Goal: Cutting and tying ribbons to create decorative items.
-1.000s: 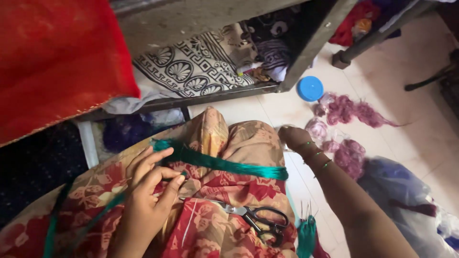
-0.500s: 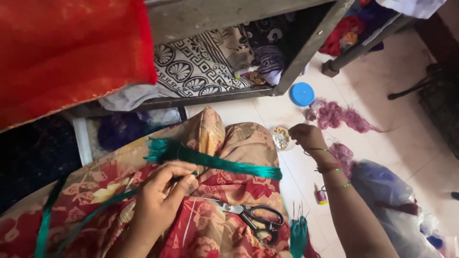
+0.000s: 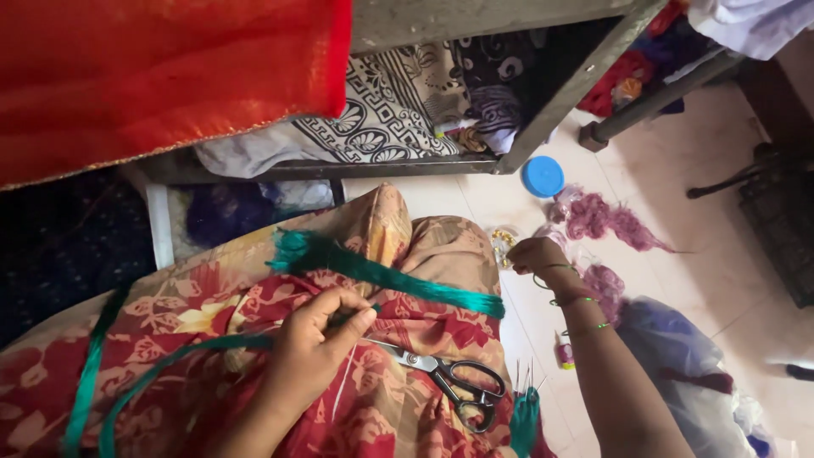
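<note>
1. Two hands show in my view. My left hand point(image 3: 318, 343) is curled, pinching a bundle of teal thread point(image 3: 381, 276) against the floral cloth point(image 3: 381, 407) on my lap.
2. From that pinch the thread bundle runs up and to the right across the cloth, its frayed end up left of the hand.
3. My right hand point(image 3: 534, 254) reaches to the floor, fingers bunched over a small dish of beads point(image 3: 502, 242); I cannot tell what it grips.
4. Scissors point(image 3: 449, 382) lie on the cloth just right of my left hand.

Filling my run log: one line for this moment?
left hand pinching teal thread | right hand at bead dish | scissors on lap
</note>
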